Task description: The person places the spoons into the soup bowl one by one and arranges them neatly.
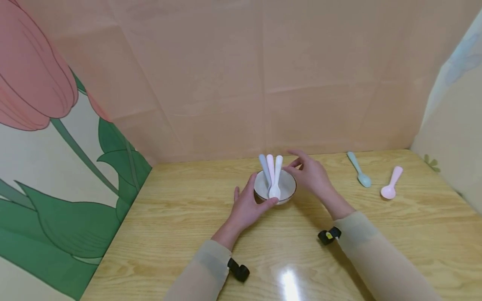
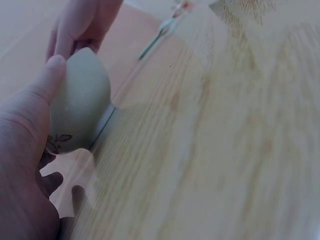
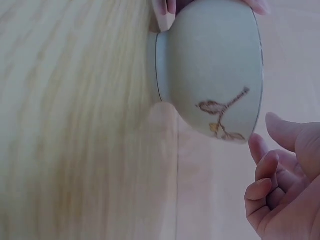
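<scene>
A white bowl [image 1: 286,184] with a dark rim stands on the wooden table, and a painted twig shows on its side in the right wrist view. My left hand [image 1: 249,205] grips it from the left, thumb over the near rim. Inside lean a blue-grey spoon [image 1: 264,166], a pink spoon [image 1: 270,164] and a white spoon [image 1: 276,177], handles pointing away. Close by the bowl's right rim is my right hand [image 1: 310,173], holding nothing, with the thumb extended and some fingers loosely bent; in the right wrist view its fingertips [image 3: 258,145] come right up to the rim.
To the right on the table [image 1: 169,234] lie a teal spoon [image 1: 358,170] and another pink spoon [image 1: 391,182]. A plain pinkish backdrop [image 1: 211,83] rises behind the table's far edge. At the left is a panel with a printed tulip [image 1: 34,62].
</scene>
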The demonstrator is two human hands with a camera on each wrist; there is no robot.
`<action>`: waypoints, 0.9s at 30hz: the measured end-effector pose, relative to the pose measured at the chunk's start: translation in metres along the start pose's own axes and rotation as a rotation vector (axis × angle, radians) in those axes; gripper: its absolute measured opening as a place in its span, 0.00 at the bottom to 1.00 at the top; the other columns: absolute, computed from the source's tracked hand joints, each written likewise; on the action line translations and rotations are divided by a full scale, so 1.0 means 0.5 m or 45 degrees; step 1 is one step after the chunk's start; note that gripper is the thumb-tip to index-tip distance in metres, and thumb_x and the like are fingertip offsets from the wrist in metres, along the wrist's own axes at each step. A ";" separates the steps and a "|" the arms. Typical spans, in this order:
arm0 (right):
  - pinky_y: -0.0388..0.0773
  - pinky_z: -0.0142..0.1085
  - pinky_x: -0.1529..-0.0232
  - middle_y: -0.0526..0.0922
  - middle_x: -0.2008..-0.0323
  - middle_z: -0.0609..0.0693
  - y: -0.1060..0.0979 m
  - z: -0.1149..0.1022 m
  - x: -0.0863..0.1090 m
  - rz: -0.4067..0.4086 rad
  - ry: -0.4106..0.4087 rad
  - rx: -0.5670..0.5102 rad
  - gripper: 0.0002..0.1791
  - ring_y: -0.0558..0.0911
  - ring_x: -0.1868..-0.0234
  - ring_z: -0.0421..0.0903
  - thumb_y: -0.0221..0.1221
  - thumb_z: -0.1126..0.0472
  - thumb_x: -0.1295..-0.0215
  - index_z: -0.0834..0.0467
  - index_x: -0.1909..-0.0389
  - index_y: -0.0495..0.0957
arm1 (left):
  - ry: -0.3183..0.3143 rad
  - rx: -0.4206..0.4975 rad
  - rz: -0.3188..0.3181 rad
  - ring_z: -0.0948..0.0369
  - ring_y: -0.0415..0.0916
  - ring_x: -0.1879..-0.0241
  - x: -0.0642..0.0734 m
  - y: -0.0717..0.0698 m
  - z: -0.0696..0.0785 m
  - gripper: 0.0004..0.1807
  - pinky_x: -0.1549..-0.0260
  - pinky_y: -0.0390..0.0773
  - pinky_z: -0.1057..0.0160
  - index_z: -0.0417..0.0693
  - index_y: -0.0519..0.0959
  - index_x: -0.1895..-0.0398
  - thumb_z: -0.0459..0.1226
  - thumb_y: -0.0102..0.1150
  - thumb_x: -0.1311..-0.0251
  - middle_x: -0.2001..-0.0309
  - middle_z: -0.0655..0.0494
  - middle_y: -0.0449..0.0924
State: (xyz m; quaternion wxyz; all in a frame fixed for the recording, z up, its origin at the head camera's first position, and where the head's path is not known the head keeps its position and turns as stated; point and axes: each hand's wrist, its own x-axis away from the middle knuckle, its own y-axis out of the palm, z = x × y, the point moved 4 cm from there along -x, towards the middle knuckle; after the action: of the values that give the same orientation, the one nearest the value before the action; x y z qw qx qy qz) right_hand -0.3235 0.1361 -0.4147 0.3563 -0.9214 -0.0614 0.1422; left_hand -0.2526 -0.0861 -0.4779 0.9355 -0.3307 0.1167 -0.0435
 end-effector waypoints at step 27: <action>0.79 0.39 0.64 0.88 0.46 0.61 -0.145 0.064 0.006 0.055 -0.031 0.097 0.39 0.86 0.56 0.57 0.67 0.47 0.20 0.62 0.19 0.69 | 0.002 -0.028 0.032 0.55 0.71 0.23 -0.004 0.007 0.001 0.58 0.17 0.34 0.34 0.57 0.56 0.11 0.68 0.71 0.35 0.23 0.52 0.76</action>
State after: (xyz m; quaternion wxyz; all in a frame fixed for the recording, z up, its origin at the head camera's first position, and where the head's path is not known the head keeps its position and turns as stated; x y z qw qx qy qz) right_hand -0.3315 0.2110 -0.3889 0.3872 -0.9066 -0.0404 0.1631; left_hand -0.2544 -0.0828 -0.4794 0.9322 -0.3393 0.1220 -0.0307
